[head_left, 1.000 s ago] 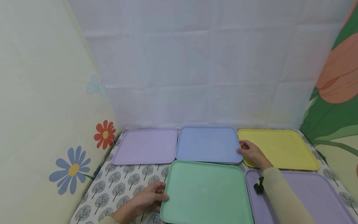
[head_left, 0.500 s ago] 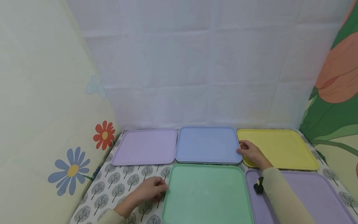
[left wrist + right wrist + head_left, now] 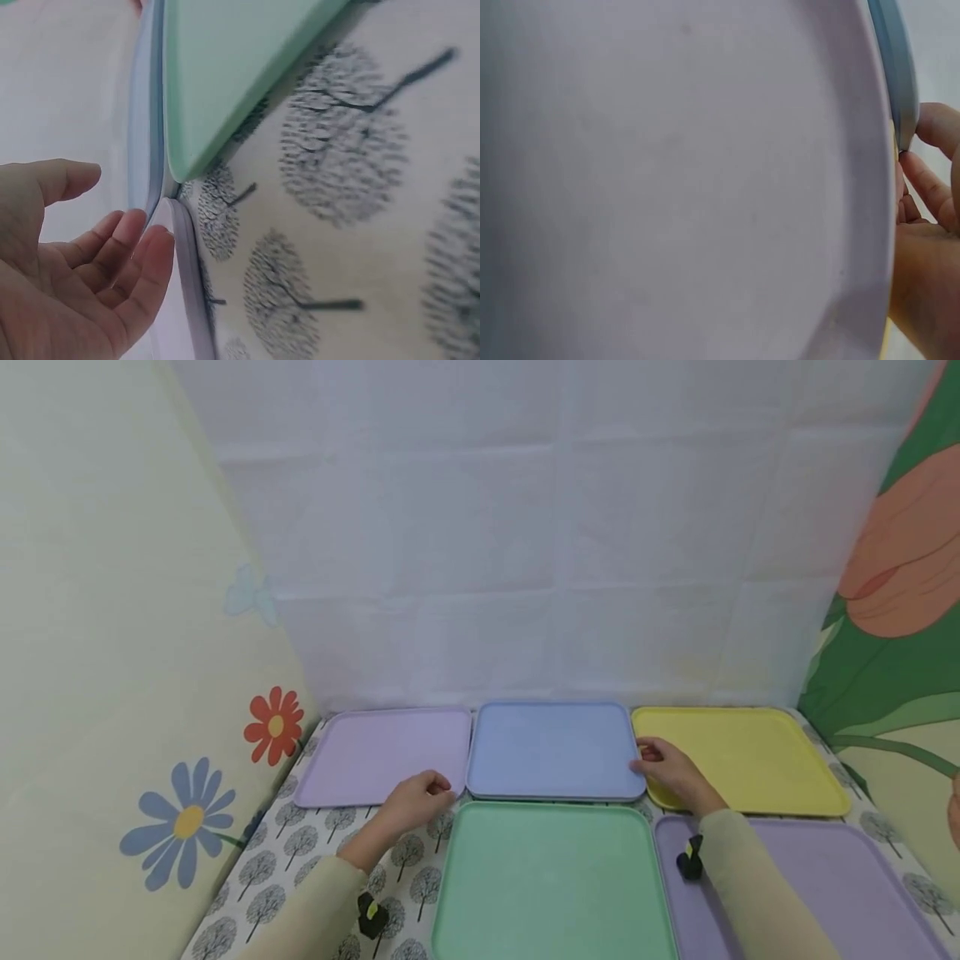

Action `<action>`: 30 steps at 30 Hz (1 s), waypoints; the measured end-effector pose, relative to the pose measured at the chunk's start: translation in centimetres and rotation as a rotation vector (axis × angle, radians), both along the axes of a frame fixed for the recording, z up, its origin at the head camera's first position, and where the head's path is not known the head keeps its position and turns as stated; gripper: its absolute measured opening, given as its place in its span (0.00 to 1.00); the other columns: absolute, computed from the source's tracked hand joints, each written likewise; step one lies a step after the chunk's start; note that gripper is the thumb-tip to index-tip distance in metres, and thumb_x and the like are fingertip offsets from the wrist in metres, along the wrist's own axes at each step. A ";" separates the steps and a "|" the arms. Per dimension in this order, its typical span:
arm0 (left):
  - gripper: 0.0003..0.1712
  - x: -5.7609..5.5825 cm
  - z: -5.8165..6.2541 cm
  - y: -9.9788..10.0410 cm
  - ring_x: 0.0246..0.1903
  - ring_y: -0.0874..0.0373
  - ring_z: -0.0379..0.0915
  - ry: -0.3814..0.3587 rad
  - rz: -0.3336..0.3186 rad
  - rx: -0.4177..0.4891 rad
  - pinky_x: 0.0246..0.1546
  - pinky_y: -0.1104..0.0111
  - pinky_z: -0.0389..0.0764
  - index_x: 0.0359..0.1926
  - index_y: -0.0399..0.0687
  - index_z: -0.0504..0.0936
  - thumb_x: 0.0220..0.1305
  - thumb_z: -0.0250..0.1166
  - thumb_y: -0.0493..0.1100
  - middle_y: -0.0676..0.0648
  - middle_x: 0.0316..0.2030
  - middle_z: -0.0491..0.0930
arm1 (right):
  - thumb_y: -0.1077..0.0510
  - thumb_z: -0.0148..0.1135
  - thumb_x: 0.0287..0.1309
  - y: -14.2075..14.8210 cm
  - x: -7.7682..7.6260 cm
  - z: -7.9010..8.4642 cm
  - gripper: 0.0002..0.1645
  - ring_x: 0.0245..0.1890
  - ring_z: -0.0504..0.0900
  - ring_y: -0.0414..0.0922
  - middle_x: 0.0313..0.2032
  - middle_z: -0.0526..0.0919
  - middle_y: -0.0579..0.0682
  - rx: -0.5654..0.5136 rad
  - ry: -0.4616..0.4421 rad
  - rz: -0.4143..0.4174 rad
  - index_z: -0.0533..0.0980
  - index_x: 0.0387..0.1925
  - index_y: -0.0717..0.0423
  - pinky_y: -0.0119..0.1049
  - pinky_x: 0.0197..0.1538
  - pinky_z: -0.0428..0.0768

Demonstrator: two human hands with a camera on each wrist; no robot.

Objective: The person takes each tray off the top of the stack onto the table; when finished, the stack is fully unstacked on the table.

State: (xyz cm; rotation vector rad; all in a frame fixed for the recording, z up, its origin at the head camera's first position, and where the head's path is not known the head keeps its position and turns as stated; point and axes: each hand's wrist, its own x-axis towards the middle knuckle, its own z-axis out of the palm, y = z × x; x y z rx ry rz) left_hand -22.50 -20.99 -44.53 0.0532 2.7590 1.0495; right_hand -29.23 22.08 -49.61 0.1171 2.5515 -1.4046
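Observation:
My right hand (image 3: pixel 672 774) pinches the right edge of the blue tray (image 3: pixel 555 750) near its front corner; in the right wrist view the thumb (image 3: pixel 939 124) is over the rim and a finger under it. The blue tray's front edge looks doubled. My left hand (image 3: pixel 412 806), fingers loosely bent and holding nothing, hovers by the front right corner of the lilac tray (image 3: pixel 386 752), left of the blue tray. In the left wrist view its palm and spread fingers (image 3: pixel 154 277) overlap the lilac tray's edge. The green tray (image 3: pixel 558 885) lies in front of the blue one.
A yellow tray (image 3: pixel 742 760) lies at the back right under my right hand. A purple tray (image 3: pixel 832 877) is at the front right, beneath my right sleeve. The tree-print tablecloth (image 3: pixel 258 868) shows at the left. A white sheet (image 3: pixel 465 527) hangs behind the trays.
My left hand has let go of the green tray's left edge and moved up and away toward the lilac and blue trays. The green tray has settled straighter. My right hand keeps its place.

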 end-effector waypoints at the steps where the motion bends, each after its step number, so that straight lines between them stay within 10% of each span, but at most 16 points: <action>1: 0.16 -0.4 0.0 0.1 0.38 0.54 0.77 0.008 -0.002 -0.010 0.37 0.60 0.81 0.50 0.40 0.81 0.69 0.64 0.47 0.47 0.40 0.82 | 0.50 0.65 0.67 0.0 0.0 0.0 0.39 0.63 0.69 0.61 0.63 0.71 0.65 0.003 0.001 -0.002 0.63 0.72 0.61 0.58 0.68 0.69; 6: 0.19 -2.5 0.0 1.0 0.45 0.49 0.78 0.022 -0.001 -0.007 0.48 0.54 0.81 0.53 0.37 0.80 0.69 0.64 0.47 0.43 0.45 0.83 | 0.50 0.64 0.68 0.0 0.0 0.2 0.40 0.63 0.69 0.61 0.63 0.71 0.66 -0.001 0.001 0.000 0.62 0.73 0.61 0.59 0.69 0.68; 16: 0.21 -5.9 -0.5 1.7 0.43 0.50 0.78 -0.072 0.089 0.128 0.38 0.65 0.83 0.57 0.34 0.76 0.71 0.61 0.45 0.37 0.53 0.79 | 0.53 0.64 0.68 -0.2 -0.1 -0.1 0.38 0.63 0.70 0.60 0.62 0.71 0.65 -0.006 0.009 -0.003 0.63 0.73 0.61 0.57 0.69 0.69; 30: 0.21 -8.9 -2.6 2.8 0.42 0.48 0.78 -0.014 0.126 0.112 0.37 0.63 0.84 0.54 0.32 0.77 0.64 0.66 0.41 0.37 0.46 0.81 | 0.50 0.65 0.67 0.0 -0.2 -0.1 0.39 0.63 0.69 0.60 0.63 0.71 0.65 -0.002 -0.019 -0.017 0.63 0.73 0.60 0.58 0.69 0.69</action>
